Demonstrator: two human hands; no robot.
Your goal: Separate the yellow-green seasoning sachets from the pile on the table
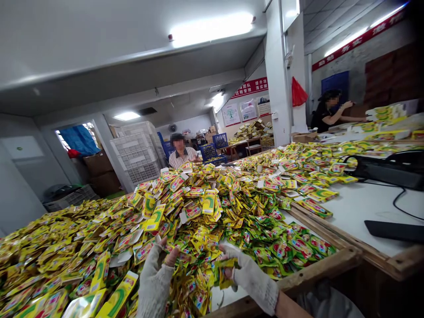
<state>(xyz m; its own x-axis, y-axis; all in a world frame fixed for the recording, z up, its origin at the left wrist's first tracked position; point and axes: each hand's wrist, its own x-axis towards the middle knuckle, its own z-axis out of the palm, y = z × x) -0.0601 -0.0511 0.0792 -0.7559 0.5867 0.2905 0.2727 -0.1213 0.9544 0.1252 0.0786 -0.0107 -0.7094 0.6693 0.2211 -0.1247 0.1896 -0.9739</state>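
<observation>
My left hand, in a white fingerless glove, is raised at the near edge of the heap with thumb and fingers apart and nothing visible between them. My right hand, gloved the same way, closes on a small yellow-green sachet. Loose sachets lie between my hands, partly hidden by them. Right of them spreads a pile of green and red sachets. Behind and left rises a large heap of flat yellow cartons, some with open white flaps.
A wooden rail edges the table in front of me. On the white tabletop at right lie a black phone-like slab and a black device with a cable. Two people sit farther back. White crates are stacked behind the heap.
</observation>
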